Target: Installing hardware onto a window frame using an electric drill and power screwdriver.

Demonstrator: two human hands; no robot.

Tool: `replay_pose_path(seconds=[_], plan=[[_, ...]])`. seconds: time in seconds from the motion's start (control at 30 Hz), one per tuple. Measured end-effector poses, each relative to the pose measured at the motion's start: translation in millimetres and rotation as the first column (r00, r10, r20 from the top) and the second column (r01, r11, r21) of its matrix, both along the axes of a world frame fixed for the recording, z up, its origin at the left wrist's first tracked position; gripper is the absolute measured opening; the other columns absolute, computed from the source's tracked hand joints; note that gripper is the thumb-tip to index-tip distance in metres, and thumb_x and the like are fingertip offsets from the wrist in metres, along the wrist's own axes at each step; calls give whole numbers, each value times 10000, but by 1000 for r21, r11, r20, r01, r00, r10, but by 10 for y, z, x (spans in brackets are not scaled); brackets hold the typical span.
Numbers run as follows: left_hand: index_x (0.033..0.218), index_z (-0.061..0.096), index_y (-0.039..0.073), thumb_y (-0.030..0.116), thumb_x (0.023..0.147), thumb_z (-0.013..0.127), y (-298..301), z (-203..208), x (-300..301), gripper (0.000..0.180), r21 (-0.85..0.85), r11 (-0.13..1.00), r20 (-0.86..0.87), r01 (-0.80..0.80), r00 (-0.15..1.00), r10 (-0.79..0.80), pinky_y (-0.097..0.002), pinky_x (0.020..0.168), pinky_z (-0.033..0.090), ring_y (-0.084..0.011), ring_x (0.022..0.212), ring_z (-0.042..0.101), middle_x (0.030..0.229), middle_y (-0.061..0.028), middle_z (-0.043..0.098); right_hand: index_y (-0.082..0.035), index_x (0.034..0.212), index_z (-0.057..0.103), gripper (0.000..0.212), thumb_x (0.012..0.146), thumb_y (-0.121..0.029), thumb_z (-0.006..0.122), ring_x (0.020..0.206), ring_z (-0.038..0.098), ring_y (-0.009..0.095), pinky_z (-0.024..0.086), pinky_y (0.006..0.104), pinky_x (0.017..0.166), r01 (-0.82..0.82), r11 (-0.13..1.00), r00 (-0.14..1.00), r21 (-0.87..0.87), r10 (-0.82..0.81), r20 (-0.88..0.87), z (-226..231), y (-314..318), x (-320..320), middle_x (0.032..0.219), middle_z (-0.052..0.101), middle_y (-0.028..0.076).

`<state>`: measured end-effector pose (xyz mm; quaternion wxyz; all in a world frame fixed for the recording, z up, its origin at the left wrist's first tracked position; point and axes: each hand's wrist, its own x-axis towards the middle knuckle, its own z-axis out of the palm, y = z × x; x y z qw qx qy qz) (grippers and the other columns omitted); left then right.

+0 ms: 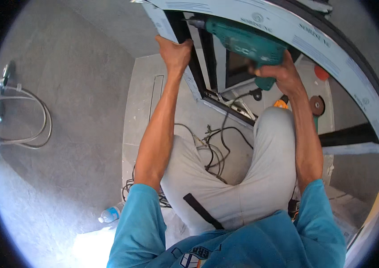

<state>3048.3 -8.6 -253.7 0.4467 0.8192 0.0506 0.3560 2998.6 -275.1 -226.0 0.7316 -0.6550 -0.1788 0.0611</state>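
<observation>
A dark metal frame [267,18], covered in pale blue protective film, stands in front of me and spans the top of the view. My left hand [174,54] grips its left upright, fingers wrapped round the edge. In my right hand [284,75] is a green power drill [243,41], held by its handle inside the frame opening. The drill's chuck points left at the dark inner face of the upright, level with a spot just above my left hand. Whether the bit touches the metal, I cannot tell. A black cord [226,120] runs down from the drill.
Loose cables [218,154] lie on the tiled floor between my legs. By my right knee are a grinder's brown disc [317,106] and an orange object [281,104]. A plastic bottle [110,213] lies lower left; a shower hose [46,117] hangs on the left wall.
</observation>
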Motion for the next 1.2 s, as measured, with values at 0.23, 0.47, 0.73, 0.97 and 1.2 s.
replay_pose_path(seconds=[0.23,0.47,0.73,0.97,1.2], plan=[[1013,380,-72,150,623,703,30,73,-42,553,4,1000,-71,26,997,-26,-397,815,446,-382,871,582,944,-279,563,9,1099,540,557,563,-18,690,838,609,200,475,325,812,-38,999,999,3,38,36,40,214,25,909,631,113],[1065,388,-64,116,626,691,6,20,14,563,49,993,49,106,993,-109,-354,854,413,-312,934,538,998,-224,522,17,1022,607,495,534,-61,640,760,621,187,507,311,730,-21,994,990,-108,36,139,28,61,124,861,641,113],[1077,389,-60,78,639,676,37,-77,76,541,9,988,62,152,986,-152,-339,850,401,-262,907,500,1024,-173,469,12,999,602,436,569,-49,638,735,603,176,491,315,707,-14,998,985,-58,23,169,-126,203,149,843,639,98],[1335,302,-19,93,752,690,57,-26,18,708,69,986,-39,149,988,-147,-369,1049,229,-297,1243,346,1368,-177,332,8,967,602,410,568,-75,650,759,606,193,482,314,737,101,953,963,-287,-21,270,-29,210,100,825,642,93],[1128,376,-64,17,638,668,-23,1,25,576,-14,984,84,180,981,-178,-352,902,370,-260,967,481,1045,-165,461,-3,941,616,402,553,-97,660,774,607,194,479,327,749,7,947,985,-322,50,167,-65,157,166,815,648,89]])
